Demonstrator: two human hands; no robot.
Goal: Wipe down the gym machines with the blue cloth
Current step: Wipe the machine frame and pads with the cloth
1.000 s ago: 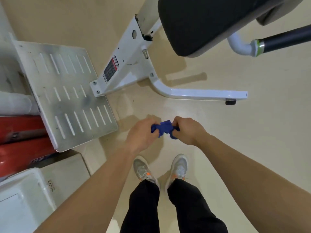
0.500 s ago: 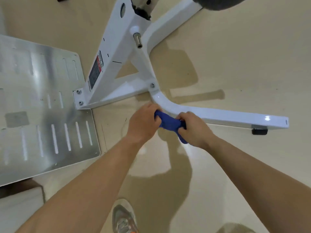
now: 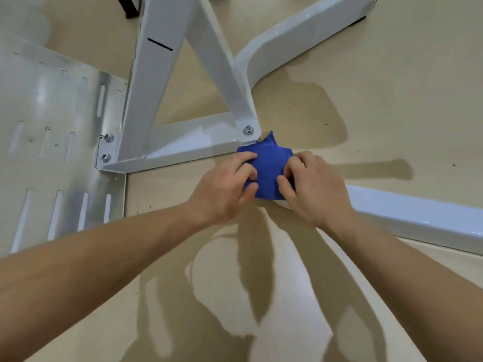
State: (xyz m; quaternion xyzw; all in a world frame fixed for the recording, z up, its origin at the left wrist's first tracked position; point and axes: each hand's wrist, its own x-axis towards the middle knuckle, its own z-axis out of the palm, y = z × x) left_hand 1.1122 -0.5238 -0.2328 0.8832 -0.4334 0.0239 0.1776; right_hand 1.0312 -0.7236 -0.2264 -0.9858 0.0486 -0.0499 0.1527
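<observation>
Looking down now at the beige floor point(image 3: 392, 100) spreading out all round my hands. Off to the left of my left hand I see the slotted metal footplate point(image 3: 52, 126). Beyond both hands is the white machine frame point(image 3: 183, 145), and its curved leg point(image 3: 418, 218) runs out to the right past my right hand. My left hand point(image 3: 222, 189) and right hand point(image 3: 311, 189) are close together, fingers curled, each gripping the blue cloth point(image 3: 269, 165) between them. The cloth is bunched on the frame's corner, its top tip just beside the bolt point(image 3: 248, 130) beyond my fingertips.
</observation>
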